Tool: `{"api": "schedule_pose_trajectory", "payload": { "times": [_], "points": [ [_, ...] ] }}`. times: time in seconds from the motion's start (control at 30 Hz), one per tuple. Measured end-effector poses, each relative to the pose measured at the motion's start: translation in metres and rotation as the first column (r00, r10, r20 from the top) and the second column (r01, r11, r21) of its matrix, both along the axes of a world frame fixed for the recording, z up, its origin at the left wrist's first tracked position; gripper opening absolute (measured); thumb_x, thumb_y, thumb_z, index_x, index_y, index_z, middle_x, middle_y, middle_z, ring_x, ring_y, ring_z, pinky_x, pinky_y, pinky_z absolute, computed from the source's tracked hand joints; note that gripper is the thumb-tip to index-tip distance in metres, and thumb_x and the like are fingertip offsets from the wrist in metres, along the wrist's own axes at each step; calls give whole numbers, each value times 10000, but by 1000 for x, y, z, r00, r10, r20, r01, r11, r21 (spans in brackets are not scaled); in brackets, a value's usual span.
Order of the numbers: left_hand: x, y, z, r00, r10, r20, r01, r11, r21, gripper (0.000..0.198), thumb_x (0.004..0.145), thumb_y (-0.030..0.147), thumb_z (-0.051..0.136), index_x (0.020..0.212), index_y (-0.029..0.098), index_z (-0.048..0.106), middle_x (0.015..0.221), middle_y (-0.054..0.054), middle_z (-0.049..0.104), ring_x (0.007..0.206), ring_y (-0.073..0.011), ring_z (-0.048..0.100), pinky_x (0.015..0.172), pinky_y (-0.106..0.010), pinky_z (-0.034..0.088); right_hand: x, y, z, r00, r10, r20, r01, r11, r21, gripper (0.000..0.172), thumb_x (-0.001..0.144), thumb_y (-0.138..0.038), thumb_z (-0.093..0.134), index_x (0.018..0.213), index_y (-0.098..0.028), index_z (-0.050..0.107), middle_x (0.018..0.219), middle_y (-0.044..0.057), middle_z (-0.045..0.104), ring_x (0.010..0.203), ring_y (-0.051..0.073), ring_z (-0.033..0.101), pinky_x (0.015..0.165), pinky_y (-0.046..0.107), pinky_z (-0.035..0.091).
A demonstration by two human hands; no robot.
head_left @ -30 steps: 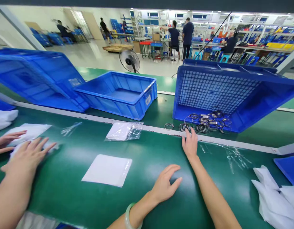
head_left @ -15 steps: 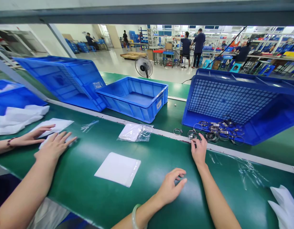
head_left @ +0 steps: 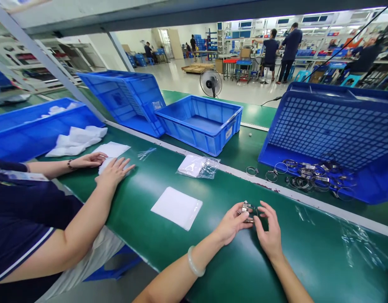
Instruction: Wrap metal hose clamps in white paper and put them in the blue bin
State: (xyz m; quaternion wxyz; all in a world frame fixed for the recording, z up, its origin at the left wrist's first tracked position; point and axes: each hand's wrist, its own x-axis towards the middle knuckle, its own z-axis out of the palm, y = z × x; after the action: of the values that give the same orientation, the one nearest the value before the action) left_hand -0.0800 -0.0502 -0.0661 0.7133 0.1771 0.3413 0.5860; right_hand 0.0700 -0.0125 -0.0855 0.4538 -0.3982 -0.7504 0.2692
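Note:
My left hand [head_left: 233, 223], with a pale bangle on its wrist, grips a shiny metal hose clamp [head_left: 246, 208] between thumb and fingers above the green table [head_left: 225, 269]. Just to the right, my right hand [head_left: 270, 229] has its fingers curved and apart at the clamp's edge; whether they touch it is unclear. More hose clamps [head_left: 307, 172] lie in a heap at the mouth of a tipped blue crate [head_left: 323, 120]. Two loose clamps lie left of the heap. A stack of white bags [head_left: 177, 208] rests flat, left of my hands.
A clear plastic packet [head_left: 198, 166] with white contents lies farther back. Behind it stands an upright blue crate [head_left: 200, 120]. At left, a co-worker's hands [head_left: 113, 174] rest on white sheets. Clear plastic strips [head_left: 359, 242] lie at right. A fan [head_left: 210, 83] stands beyond.
My right hand has brought a hose clamp back from the heap to my left hand, which now grips it. The head view has shifted left.

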Motion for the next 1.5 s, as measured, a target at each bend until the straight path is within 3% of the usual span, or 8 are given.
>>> {"api": "schedule_pose_trajectory", "payload": {
  "times": [0.17,0.4,0.57,0.77,1.03,1.13,1.37,1.5],
  "points": [
    [4,-1,0,986,46,-158,-41,999,35,586,642,240,816,1157,205,536,1178,-88,559,986,-191,604,887,-328,477,5,7,-7,989,40,-143,-85,941,-328,287,894,-348,535,1139,-214,599,1063,95,655,959,230,615,837,386,490],
    [-1,1,-5,967,120,-226,-119,993,16,532,676,251,786,1150,199,550,1214,-102,565,1080,-221,568,977,-380,423,5,9,-3,960,53,-276,-171,888,-427,250,856,-381,599,1030,-208,648,912,56,674,767,180,631,718,307,521],
    [-6,3,-4,975,137,-176,-140,990,-3,508,679,232,780,1136,196,561,1255,-120,547,1140,-257,546,992,-399,394,9,13,-10,938,-10,-347,-147,894,-423,262,882,-378,571,1061,-191,609,912,67,659,776,171,612,711,302,521],
    [-2,-1,-2,992,55,-110,-50,998,43,496,670,144,768,1108,200,543,1256,-103,539,1170,-252,523,976,-372,397,9,12,-11,935,15,-355,-152,920,-362,209,861,-359,603,997,-202,627,936,67,668,870,195,637,811,346,526],
    [-7,2,1,973,-31,227,35,999,-15,251,771,150,658,1015,159,599,1093,-91,638,995,-172,601,959,-372,420,3,5,-3,948,130,-291,-193,961,-197,104,843,-292,617,906,-232,673,987,82,661,1013,237,589,933,436,463],
    [-9,5,-1,963,-9,268,23,999,-48,231,776,127,638,1007,119,631,1136,-122,636,1042,-194,592,957,-337,412,1,4,-3,952,129,-277,-181,968,-173,102,836,-287,626,901,-231,681,973,89,662,1008,247,589,931,454,457],
    [-7,5,-6,940,77,331,-19,984,-176,123,784,132,635,904,141,659,892,-58,673,865,-157,621,869,-329,443,1,3,-9,939,74,-335,-155,963,-220,125,873,-313,583,925,-208,628,1030,108,656,1024,236,617,880,401,513],
    [-3,2,-1,955,82,284,-46,990,-133,198,817,229,642,1003,160,653,970,-75,662,925,-183,600,894,-370,430,-3,-5,-14,896,88,-436,-246,915,-320,115,891,-287,564,986,-225,582,1088,104,648,1067,236,607,893,410,511]
  ]
}}
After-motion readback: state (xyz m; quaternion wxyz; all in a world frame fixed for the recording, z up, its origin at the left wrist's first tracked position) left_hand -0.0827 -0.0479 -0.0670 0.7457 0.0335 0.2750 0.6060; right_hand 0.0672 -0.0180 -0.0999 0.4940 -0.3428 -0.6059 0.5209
